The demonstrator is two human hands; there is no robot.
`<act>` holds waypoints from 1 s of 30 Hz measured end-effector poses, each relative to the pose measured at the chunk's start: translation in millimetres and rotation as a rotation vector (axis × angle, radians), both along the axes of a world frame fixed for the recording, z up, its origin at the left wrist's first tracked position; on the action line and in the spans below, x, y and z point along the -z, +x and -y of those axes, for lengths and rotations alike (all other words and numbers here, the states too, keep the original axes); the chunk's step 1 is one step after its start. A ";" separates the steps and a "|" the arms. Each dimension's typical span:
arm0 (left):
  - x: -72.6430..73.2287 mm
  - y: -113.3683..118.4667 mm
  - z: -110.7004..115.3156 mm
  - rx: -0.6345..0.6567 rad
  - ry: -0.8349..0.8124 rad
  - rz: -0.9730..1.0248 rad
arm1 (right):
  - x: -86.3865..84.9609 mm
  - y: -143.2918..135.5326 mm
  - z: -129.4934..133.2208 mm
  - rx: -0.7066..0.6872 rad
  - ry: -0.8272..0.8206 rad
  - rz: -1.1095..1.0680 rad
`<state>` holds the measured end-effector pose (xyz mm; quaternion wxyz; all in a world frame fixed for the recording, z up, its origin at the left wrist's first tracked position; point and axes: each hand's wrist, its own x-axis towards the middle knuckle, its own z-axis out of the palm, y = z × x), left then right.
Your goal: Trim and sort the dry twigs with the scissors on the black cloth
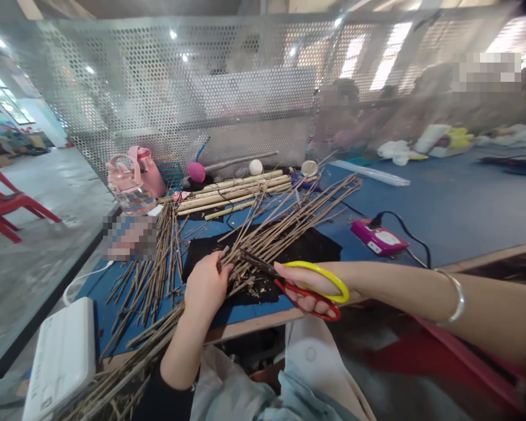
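My left hand (208, 280) is closed around thin brown twigs at the table's front edge. Scissors (318, 286) with one yellow and one red handle loop are gripped in my right hand (307, 286). Their dark blades point left, reaching the twigs just right of my left fingers; whether they are parted is hard to tell. A bundle of long twigs (289, 225) fans out to the upper right over a black cloth (324, 245). Small cut bits (258, 286) lie on the cloth below the blades.
More twigs (153, 275) lie left on the blue table (429, 204). Thicker sticks (236, 193) lie behind. A pink bottle (129, 181) stands back left, a purple power socket (379, 238) right, a white power bank (63, 356) front left. A perforated metal screen (245, 99) rises behind.
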<state>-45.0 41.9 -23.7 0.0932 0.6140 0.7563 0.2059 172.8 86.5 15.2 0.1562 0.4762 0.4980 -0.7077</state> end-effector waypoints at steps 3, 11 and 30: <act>0.6 -0.9 0.2 0.005 -0.005 0.012 | 0.4 -2.5 -0.9 0.013 0.016 0.008; -1.3 3.3 7.7 0.076 0.056 0.005 | -1.4 -24.5 -5.9 -0.073 0.042 0.073; 5.0 4.2 7.1 0.112 0.061 -0.168 | 8.3 -45.8 2.8 0.026 0.297 0.088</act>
